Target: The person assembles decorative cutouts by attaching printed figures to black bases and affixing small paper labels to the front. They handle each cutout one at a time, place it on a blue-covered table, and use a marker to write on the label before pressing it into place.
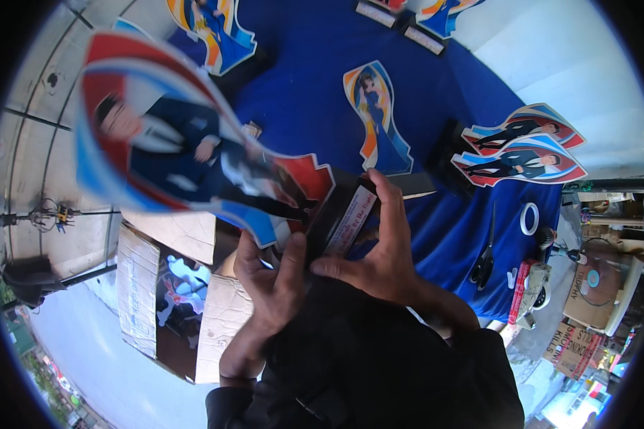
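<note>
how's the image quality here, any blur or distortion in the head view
Head view: strong fisheye bending and a dark rim; bright daylight washes out the pale ground at upper right; the large cutout figure held close looks soft and stretched, while the left hand and right hand are sharper.

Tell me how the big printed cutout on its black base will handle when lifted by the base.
The cutout looks like a thin flat board, so probably light and fairly stiff, though it may flex at its narrow waist. It is wide above the small black base, so likely top-heavy. Left hand and right hand both grip the base.
</note>
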